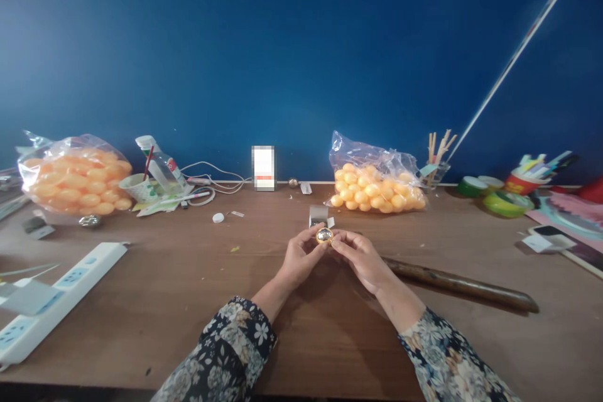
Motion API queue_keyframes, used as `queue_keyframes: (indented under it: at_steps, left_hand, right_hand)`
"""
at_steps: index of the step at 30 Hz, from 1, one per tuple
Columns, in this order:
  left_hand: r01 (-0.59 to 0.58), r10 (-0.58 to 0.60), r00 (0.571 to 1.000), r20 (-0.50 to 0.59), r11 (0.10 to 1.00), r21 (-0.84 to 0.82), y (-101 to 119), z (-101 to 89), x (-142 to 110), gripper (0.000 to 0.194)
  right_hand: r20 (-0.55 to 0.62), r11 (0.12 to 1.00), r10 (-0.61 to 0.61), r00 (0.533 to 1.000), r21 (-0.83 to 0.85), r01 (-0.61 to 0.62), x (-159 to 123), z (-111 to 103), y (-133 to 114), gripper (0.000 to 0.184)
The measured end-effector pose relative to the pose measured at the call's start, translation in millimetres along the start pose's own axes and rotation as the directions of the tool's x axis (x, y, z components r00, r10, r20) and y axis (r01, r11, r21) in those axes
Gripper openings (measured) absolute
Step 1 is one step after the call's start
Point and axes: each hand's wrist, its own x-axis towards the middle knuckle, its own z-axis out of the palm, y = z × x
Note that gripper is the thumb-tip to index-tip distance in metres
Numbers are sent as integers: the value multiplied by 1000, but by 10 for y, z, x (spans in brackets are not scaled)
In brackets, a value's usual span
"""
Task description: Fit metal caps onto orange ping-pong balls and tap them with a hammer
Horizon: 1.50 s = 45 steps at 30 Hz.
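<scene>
In the middle of the head view, a small shiny round piece with a gold rim is held between both hands above the table. My left hand is closed, its thumb and fingers pinching the piece from the left. From the right, my right hand is closed on it too, with the fingertips at its edge. Just behind the fingers sits a small grey box-like object, partly hidden. A dark wooden stick lies to the right, one end passing behind my right forearm.
Clear bags of orange balls stand at the back. A white power strip lies at left, near a tilted bottle and a paper cup. Tape rolls and a red pen holder are at right.
</scene>
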Motion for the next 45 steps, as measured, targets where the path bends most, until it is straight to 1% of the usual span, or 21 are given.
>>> queue_keyframes:
  at_steps: [12,18,28,31,37,45]
  left_hand:
    - [-26,26,1000,12,999,47,-22,-18,5,53]
    - [-24,24,1000,0,998,64,13,2,-4,53]
    - [-36,36,999,-4,996,84,1,-11,8,51]
    - [-28,29,1000,-9,998,61,24,0,4,51]
    - [-1,2,999,-47,1000,13,65,35,-9,53]
    - [11,-12,998,-57,1000,-17,52,42,-4,52]
  right_hand:
    - [6,999,-7,1000,-34,7,-6,16,-29,29]
    - [12,1000,-4,1000,-20,4,-7,14,-31,27]
    - [16,999,-17,1000,-45,18,5,-4,7,25]
    - [26,999,-28,999,-29,29,6,-4,21,23]
    - [31,998,36,999,45,-37,8,7,19,24]
    - [39,996,29,999,81,-32,2,23,12,22]
